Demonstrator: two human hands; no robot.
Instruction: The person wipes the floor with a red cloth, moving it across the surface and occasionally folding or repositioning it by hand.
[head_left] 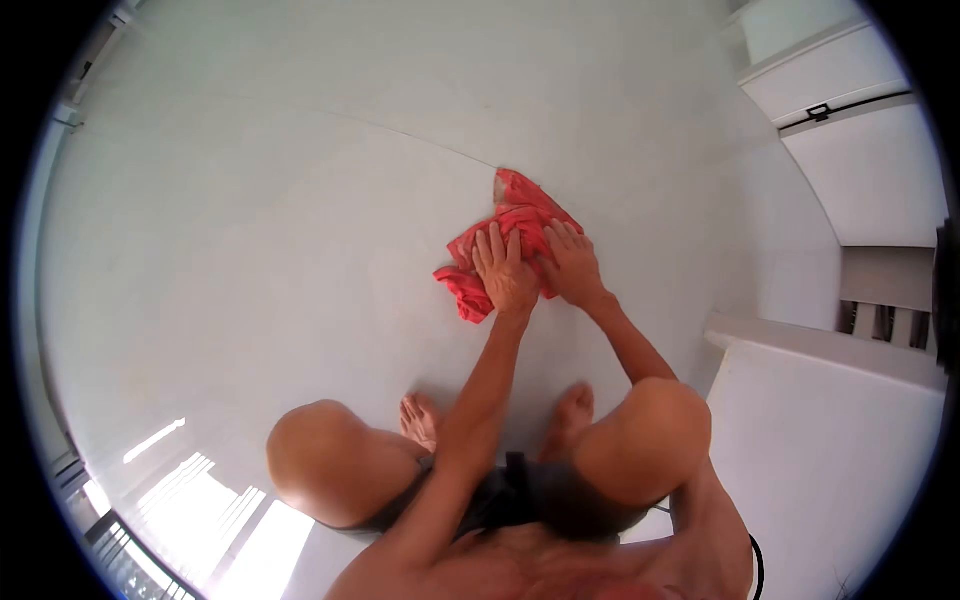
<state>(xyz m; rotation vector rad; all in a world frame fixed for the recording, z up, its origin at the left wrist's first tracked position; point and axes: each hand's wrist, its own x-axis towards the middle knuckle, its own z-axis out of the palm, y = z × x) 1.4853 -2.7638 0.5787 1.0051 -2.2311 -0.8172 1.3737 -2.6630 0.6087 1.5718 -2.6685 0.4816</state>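
Note:
A crumpled red cloth (527, 219) lies bunched on the pale floor, with a paler patch near its far tip. My left hand (505, 270) rests palm down on its middle, fingers stretched out and spread. Just to the right, my right hand (575, 264) presses on the cloth's right side, its fingers extended forward and its thumb toward the left hand. Neither hand wraps around the fabric. Folds of the cloth stick out past the left hand on the near left.
Smooth light-grey floor (280, 220) surrounds the cloth, with a thin dark line (430, 142) running to its tip. My knees and bare feet (418, 420) are close in front. White cabinets (860, 150) and a white block (830, 440) stand right. Sunlight glares lower left.

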